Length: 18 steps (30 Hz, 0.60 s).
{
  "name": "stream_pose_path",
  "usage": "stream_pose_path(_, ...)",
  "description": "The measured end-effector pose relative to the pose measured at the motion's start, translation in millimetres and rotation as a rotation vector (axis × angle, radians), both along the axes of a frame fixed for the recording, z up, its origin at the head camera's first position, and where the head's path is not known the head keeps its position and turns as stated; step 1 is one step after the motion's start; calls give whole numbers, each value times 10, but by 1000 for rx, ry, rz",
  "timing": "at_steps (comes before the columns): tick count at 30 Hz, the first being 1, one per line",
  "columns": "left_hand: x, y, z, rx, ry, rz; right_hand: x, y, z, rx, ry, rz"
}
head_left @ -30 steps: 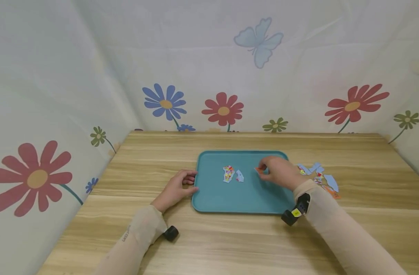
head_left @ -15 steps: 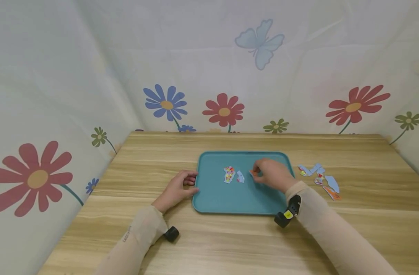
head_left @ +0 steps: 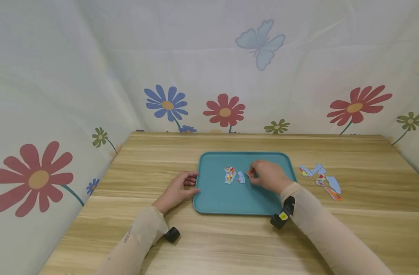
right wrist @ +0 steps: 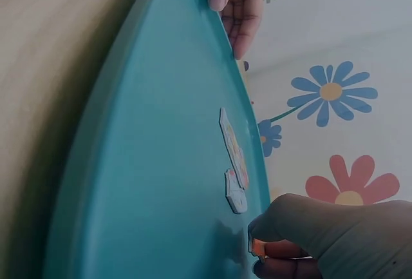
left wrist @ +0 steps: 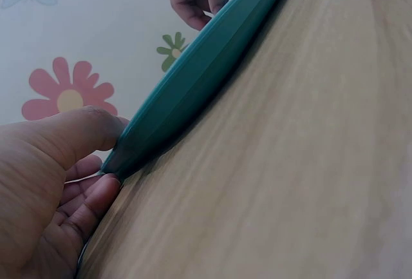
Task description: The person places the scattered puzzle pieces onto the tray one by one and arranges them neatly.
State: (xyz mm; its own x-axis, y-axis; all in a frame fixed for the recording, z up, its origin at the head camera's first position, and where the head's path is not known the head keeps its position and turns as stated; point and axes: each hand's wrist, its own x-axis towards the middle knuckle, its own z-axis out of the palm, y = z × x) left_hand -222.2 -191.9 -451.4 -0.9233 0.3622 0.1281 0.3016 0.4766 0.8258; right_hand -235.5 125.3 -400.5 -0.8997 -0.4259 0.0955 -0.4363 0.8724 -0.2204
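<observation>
Head view: right of centre in the frame, the right hand [head_left: 269,175] pinches a small orange piece [right wrist: 259,247] between thumb and fingers over the teal tray [head_left: 223,200], near a pale blue piece [head_left: 241,177]; a multicoloured piece [head_left: 230,175] lies just left of that. At centre-left, the left hand [head_left: 177,189] grips the tray's edge (thumb over the rim, fingers outside), while more cut pieces [head_left: 334,184] lie on the worktop [head_left: 154,152] at the frame's right

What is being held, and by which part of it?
The right grip pinches a small, flat, orange, card-like piece by its right side, left end showing. The left grip touches the turquoise, rectangular, plastic-looking tray's left rim.
</observation>
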Motion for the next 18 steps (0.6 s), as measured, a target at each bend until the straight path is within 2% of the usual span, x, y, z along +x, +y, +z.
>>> stream_pose_path(8, 1, 1, -9, 4, 16, -13, 9, -29, -64, 24, 16, -10)
stream_pose_path(18, -10, -6, -17, 8, -4, 0, 4, -28, -84, 26, 34, 3)
